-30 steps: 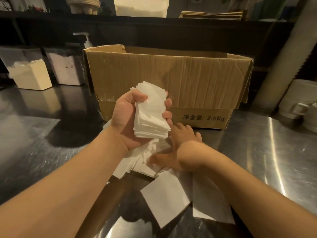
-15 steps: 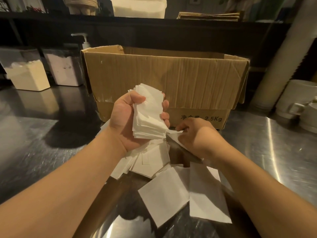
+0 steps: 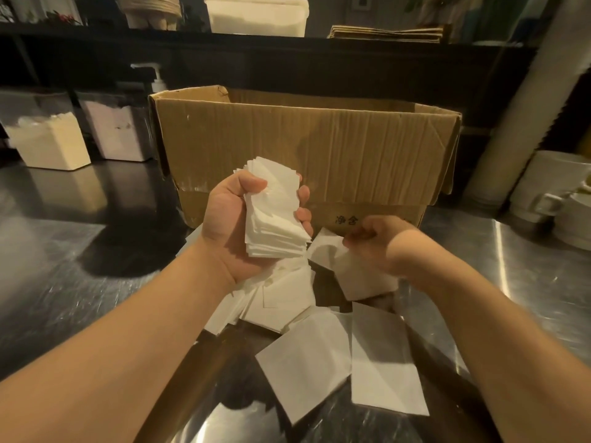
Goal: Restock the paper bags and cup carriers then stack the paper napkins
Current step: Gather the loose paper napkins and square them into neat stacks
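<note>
White napkins being gathered in front of a cardboard box (image 3: 303, 148)

Left hand (image 3: 243, 225) grips a thick stack of napkins (image 3: 273, 215) above the steel desk (image 3: 80, 276) — thumb on top, fingers curled round the far edge. Right hand (image 3: 380, 241) pinches a single napkin (image 3: 355, 273) just beside the stack. More loose napkins (image 3: 323, 356) lie scattered on the desk below both hands.

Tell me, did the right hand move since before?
Yes. The right hand rose off the scattered napkins on the counter toward the cardboard box, now pinching one napkin.
</note>
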### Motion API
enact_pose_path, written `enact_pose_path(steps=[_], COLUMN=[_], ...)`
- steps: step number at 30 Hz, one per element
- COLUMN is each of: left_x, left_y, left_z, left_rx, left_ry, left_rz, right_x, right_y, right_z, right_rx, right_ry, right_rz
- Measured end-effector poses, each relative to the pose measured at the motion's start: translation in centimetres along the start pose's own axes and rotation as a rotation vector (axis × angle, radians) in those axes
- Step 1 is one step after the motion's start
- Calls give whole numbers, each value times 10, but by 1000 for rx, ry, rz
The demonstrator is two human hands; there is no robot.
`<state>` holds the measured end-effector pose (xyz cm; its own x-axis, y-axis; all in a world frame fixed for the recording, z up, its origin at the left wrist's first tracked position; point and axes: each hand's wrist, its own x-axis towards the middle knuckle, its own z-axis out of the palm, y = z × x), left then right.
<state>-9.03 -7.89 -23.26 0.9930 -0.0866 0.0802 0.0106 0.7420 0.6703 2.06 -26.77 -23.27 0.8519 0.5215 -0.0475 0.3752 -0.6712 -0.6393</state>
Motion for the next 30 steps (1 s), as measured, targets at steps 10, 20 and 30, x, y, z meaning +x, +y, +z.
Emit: enact_pose_path(steps=[10, 20, 30], left_x=[-1, 1, 0], left_y=[-3, -4, -7], left_z=[3, 3, 6], left_rx=[9, 43, 60], left_ry=[46, 37, 65], left_rz=[11, -19, -14], right_x=[-4, 0, -2], right_y=[7, 14, 12], right_z=[-11, -12, -12], right_rx=[-530, -529, -485], right_ry=[-237, -238, -279], right_rz=[5, -7, -21])
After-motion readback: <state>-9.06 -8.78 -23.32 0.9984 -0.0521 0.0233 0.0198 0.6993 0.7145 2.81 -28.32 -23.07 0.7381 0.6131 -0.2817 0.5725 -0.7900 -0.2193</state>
